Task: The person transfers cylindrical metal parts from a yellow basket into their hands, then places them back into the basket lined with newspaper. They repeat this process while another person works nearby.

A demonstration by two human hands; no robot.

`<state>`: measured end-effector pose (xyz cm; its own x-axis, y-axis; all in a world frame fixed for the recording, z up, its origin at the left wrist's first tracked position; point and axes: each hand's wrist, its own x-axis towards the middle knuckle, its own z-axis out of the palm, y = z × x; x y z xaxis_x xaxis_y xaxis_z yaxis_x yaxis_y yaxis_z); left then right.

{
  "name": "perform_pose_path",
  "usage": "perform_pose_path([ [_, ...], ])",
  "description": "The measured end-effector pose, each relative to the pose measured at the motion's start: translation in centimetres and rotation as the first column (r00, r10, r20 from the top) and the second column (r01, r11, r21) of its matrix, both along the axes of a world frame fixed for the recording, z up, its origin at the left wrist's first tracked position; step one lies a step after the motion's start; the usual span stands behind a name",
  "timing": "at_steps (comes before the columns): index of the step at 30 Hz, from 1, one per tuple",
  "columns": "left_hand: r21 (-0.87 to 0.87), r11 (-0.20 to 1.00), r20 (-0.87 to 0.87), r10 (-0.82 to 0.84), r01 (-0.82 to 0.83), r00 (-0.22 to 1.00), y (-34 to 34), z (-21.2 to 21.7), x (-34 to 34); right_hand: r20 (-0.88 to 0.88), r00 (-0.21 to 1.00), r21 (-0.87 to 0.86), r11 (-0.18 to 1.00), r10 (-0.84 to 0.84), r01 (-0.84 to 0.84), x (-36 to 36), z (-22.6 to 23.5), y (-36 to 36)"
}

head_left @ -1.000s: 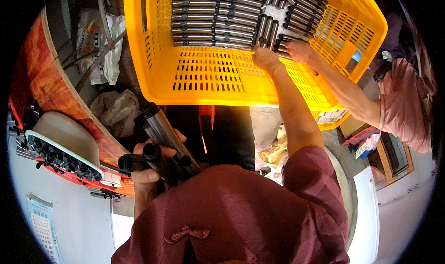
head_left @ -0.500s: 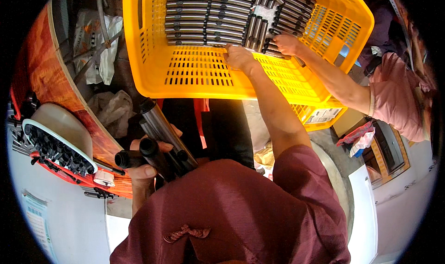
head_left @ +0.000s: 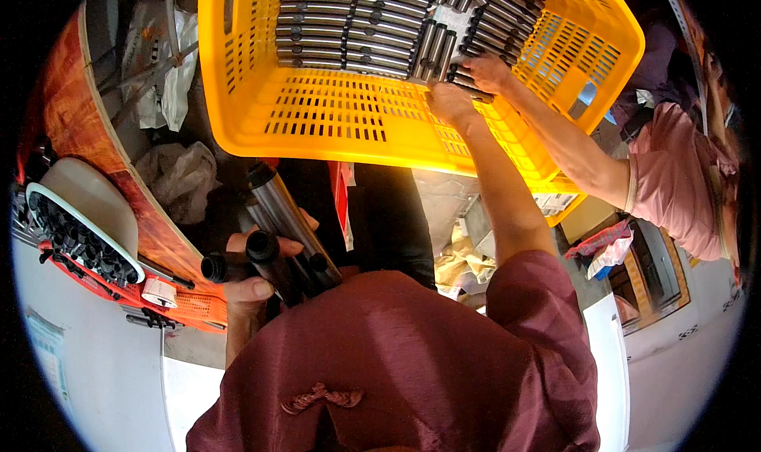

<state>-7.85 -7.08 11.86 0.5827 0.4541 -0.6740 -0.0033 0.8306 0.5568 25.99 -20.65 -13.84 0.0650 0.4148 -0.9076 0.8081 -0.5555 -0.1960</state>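
My left hand [head_left: 252, 277] is closed around a bundle of dark metal tubes [head_left: 277, 222], held against my maroon shirt. My right hand [head_left: 449, 101] reaches up into a yellow slotted plastic crate [head_left: 317, 119] and rests on the metal tubes [head_left: 432, 51] lying there. Rows of similar shiny tubes [head_left: 341, 24] fill the crate's far part. Another person's hand [head_left: 487, 71], on an arm with a pink sleeve, touches the tubes right beside my right hand.
A reddish wooden bench edge [head_left: 87, 135] runs down the left, with crumpled white plastic bags [head_left: 174, 178] beside it. A white and red rack of dark round parts [head_left: 79, 238] sits at lower left. Crumpled paper and boxes [head_left: 468, 246] lie below the crate.
My right hand has slid left and deeper along the crate onto the tubes. The other person's hand stays next to it. My left hand keeps its bundle.
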Motion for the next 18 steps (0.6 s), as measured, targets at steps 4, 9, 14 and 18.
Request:
perform_pose_path([
  [4, 0.005, 1.0, -0.002, -0.003, 0.003, 1.0, -0.6, -0.1, 0.7, 0.063, 0.989, 0.062, 0.988, 0.135, -0.139, 1.7, -1.5, -2.9],
  [9, -0.073, 0.997, -0.043, -0.002, -0.001, 0.999, -0.9, 0.3, 1.8, 0.141, 0.947, 0.072, 0.951, 0.288, -0.3, 2.0, -1.8, -2.4],
  [14, -0.063, 0.998, -0.032, -0.021, 0.019, 0.999, -1.0, -0.3, 2.1, 0.305, 0.91, 0.006, 0.955, 0.28, -0.296, 1.2, -7.0, -4.4],
  [18, -0.043, 0.999, -0.076, 0.008, -0.011, 0.997, -1.6, -1.3, 1.0, 0.366, 0.906, -0.019, 0.975, 0.213, -0.222, 0.6, -7.9, -4.0],
])
